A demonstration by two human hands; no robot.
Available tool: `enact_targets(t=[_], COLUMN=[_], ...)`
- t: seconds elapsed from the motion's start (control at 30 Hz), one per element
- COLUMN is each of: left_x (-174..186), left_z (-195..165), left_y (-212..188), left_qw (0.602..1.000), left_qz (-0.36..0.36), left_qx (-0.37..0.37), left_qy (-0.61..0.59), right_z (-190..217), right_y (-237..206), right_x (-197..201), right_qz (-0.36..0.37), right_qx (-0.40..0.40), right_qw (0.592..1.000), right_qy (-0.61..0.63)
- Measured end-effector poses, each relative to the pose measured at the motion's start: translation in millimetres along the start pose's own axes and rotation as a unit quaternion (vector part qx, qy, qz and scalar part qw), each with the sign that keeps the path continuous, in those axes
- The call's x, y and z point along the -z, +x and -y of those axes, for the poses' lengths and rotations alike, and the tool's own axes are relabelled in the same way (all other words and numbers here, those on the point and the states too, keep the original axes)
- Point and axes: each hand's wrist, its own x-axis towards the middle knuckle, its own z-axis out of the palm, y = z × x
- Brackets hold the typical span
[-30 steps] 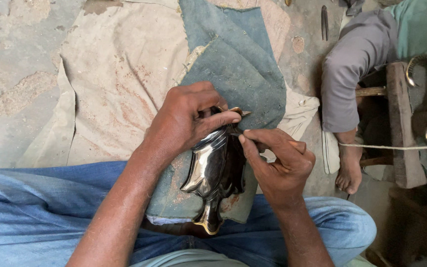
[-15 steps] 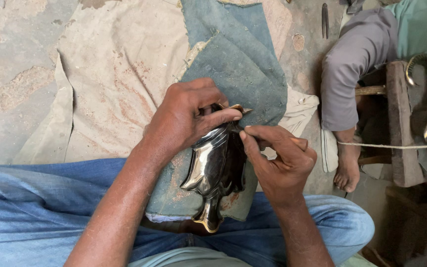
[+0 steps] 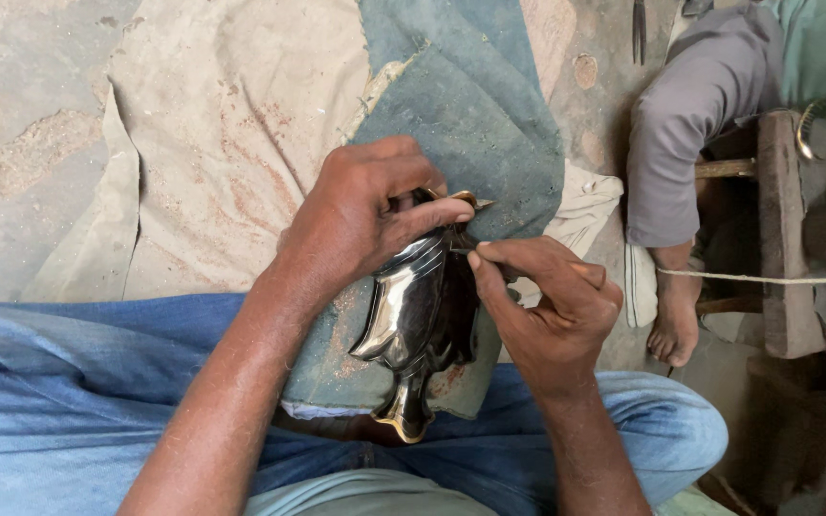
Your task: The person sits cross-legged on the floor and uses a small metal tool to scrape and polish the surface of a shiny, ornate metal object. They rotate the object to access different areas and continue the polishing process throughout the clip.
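A shiny dark metal fish-shaped piece (image 3: 411, 325) rests on my lap, tail toward me. My left hand (image 3: 365, 215) grips its upper end, thumb stretched across the top. My right hand (image 3: 542, 311) holds a thin tool with a wooden handle (image 3: 587, 274) like a pen, its tip pressed against the piece near my left thumb. The tool's tip is hidden between my fingers.
A blue-grey cloth (image 3: 470, 115) and a beige cloth (image 3: 231, 124) lie over my blue-trousered legs (image 3: 69, 392) and the dusty floor. At the right another person's leg and bare foot (image 3: 676, 325) rest by a wooden bench (image 3: 781, 239) with a taut string.
My right hand has shifted slightly along the top of the metal piece; the left hand keeps its grip. The other person's foot has not moved.
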Motion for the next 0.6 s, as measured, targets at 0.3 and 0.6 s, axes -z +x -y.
enact_targets(t=[0.3,0.6], left_x=[-3.5,-5.9], left_z=[2.1,4.9], left_y=[-2.2,-1.3], left_qw=[1.0,1.0], left_qz=[0.0,0.0], left_qx=[0.007,0.003], left_qy=[-0.001,0.009], right_z=[-6.9,4.1], right_y=[-9.7,-33.3], right_x=[2.0,-12.1], right_qz=[0.015,-0.054], right_qx=[0.02,0.006], right_qw=[0.999,0.999], right_qy=[0.02,-0.001])
